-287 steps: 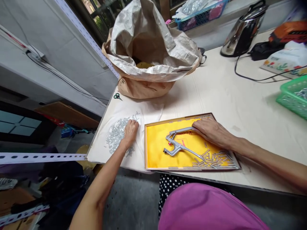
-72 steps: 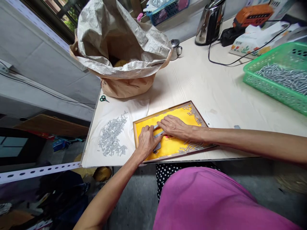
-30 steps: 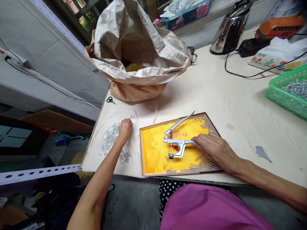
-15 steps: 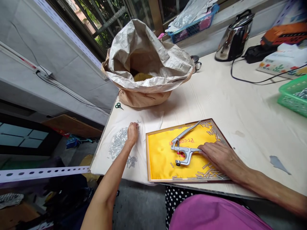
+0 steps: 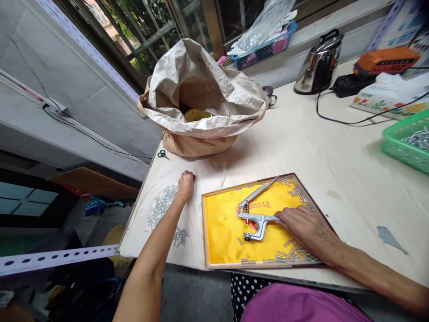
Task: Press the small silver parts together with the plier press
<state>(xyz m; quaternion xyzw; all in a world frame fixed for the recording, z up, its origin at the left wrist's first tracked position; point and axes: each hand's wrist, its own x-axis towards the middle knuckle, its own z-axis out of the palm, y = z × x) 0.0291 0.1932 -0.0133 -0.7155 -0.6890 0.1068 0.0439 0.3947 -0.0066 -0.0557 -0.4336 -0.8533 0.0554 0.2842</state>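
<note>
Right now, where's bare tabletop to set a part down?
Widest: tabletop between sack, kettle, green basket and yellow-lined tray. Smaller: between basket and grey patch. Crowded: tray, where right hand holds pliers; left corner, with left hand beside metal pieces.

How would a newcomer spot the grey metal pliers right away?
Find the big brown-and-white woven sack; nearer the camera, rightward, lies a shallow yellow-lined tray. There, the person's right hand grips the grey metal pliers by one handle. Unlike the small silver metal pieces nearby, they are large, hinged and C-shaped at the head.
</note>
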